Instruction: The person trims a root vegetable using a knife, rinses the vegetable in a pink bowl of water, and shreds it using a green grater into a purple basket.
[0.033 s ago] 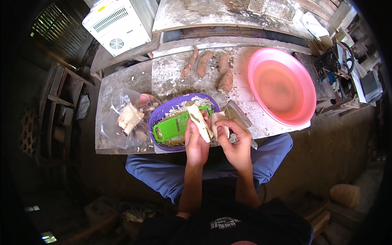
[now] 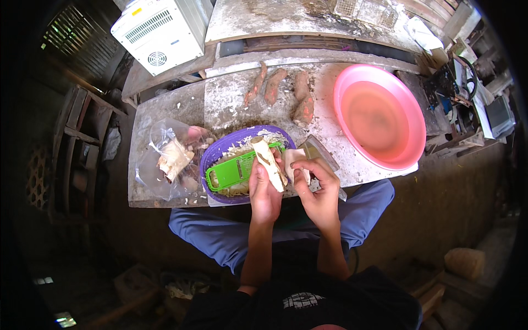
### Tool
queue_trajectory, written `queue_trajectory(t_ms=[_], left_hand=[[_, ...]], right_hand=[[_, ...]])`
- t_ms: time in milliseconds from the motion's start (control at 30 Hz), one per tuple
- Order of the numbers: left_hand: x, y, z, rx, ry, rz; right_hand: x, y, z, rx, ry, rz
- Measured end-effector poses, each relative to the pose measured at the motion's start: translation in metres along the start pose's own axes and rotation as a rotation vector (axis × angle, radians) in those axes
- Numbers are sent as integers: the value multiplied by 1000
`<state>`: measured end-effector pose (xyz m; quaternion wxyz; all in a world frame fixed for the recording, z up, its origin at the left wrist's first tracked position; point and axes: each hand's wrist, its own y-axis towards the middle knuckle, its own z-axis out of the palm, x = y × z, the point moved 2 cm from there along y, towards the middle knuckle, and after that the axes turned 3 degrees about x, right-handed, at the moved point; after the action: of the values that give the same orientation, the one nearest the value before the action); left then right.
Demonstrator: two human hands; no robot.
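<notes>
My left hand (image 2: 265,192) is closed round a pale, partly peeled root (image 2: 268,165), held upright over a purple tub (image 2: 212,151). My right hand (image 2: 316,192) grips a pale, flat piece of peel (image 2: 294,162) just right of the root. A green grater (image 2: 234,170) lies across the tub, which holds pale shreds. Behind my right hand a wide metal blade (image 2: 324,154) lies on the board. Left of the tub is a clear plastic bag (image 2: 151,176) with pale peelings.
Several unpeeled roots (image 2: 273,88) lie at the back of the worktop (image 2: 220,99). A pink basin (image 2: 344,135) of cloudy water is on the right. A white appliance (image 2: 159,33) sits at back left, a cluttered bench (image 2: 264,16) behind. Wooden racks (image 2: 77,126) stand at left.
</notes>
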<state>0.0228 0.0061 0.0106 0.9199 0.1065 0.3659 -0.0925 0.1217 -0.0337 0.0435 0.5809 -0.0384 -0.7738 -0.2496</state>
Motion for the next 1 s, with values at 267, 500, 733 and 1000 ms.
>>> queue_trajectory(t_ms=[267,500,733,1000], left_hand=[[5,-4,-2,51,247,27],[6,-3,1,144,445,77],[-4,-2,8,221,895,243],[8,-8,9,106,443,74]], right_hand=[[16,5,0,-103,-85,-48],[12,4,-9,-178,-165,-52],[-6,-3,-10,-249,-117,24],[-7,-1,-6,-280,34,9]])
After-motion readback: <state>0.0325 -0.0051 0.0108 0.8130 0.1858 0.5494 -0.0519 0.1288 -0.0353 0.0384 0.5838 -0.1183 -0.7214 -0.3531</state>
